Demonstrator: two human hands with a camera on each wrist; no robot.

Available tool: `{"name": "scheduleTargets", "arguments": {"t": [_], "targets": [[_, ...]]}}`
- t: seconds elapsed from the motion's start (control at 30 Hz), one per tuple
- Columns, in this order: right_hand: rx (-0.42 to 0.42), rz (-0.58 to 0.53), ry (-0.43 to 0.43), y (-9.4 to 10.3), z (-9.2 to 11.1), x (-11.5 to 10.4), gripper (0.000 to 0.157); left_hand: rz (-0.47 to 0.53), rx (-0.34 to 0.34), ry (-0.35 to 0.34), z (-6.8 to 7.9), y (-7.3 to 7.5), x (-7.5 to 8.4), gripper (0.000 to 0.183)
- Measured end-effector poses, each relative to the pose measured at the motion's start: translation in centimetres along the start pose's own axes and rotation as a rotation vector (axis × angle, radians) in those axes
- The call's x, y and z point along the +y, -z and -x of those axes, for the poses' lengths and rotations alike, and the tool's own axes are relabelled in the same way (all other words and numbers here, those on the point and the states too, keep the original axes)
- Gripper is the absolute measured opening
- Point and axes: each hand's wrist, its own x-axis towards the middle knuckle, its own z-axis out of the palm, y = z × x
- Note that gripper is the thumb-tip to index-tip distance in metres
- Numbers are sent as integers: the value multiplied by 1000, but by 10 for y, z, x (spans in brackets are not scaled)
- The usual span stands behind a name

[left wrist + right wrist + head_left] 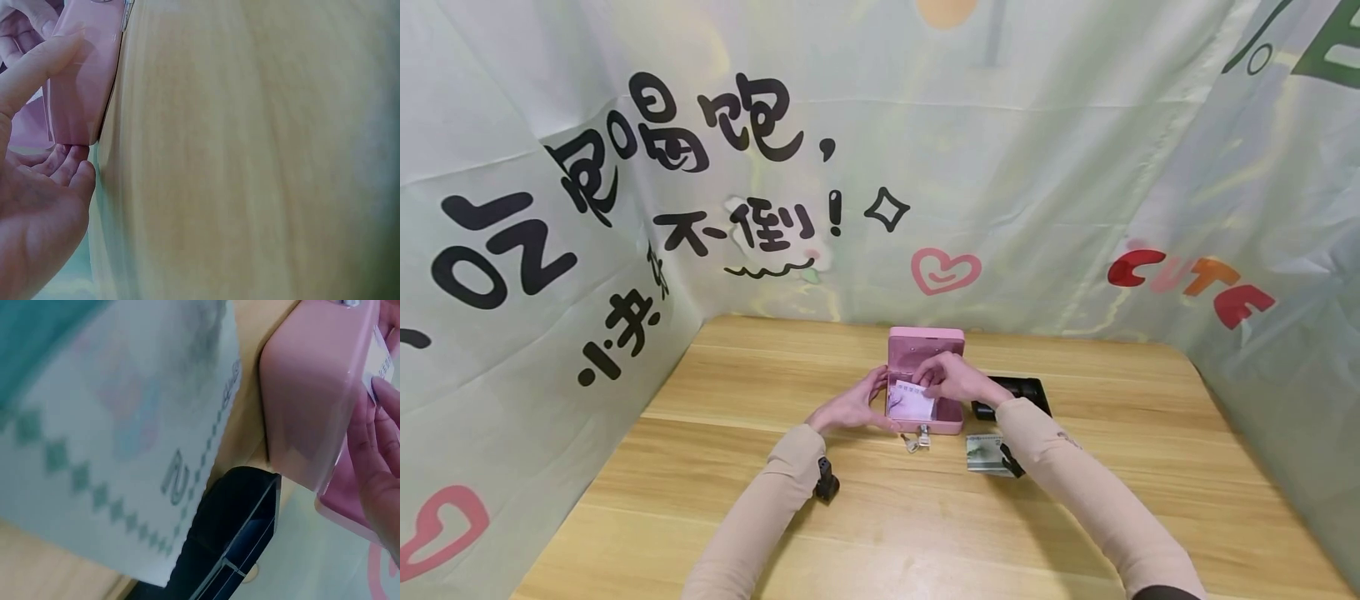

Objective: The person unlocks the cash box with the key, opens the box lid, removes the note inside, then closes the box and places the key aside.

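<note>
A small pink metal box (945, 427) stands on the wooden table with its lid (917, 354) raised at the back. My left hand (850, 407) holds its left side, thumb on the front and fingers at the rear corner. In the left wrist view, the thumb (47, 65) lies along the pink wall. Over the box, my right hand (957, 379) pinches a white printed card (912, 404) at its upper right edge. The card leans inside the box, its lower end hidden. A silver lock with keys (924, 435) hangs at the box front.
A stamp-like picture card (983, 452) with a toothed edge lies under my right wrist. Behind the right forearm sits a black case (1028, 390), whose compartments (240, 519) show in the right wrist view. Printed cloth walls (1037, 192) enclose the table's back and sides.
</note>
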Motion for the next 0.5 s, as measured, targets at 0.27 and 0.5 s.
{"name": "scheduleTargets", "arguments": {"t": [0.27, 0.5], "targets": [[107, -52, 7, 2, 10, -2, 19, 4, 5, 17, 0, 0, 0, 119], [195, -147, -32, 3, 21, -7, 21, 1, 8, 31, 0, 0, 0, 121]]}}
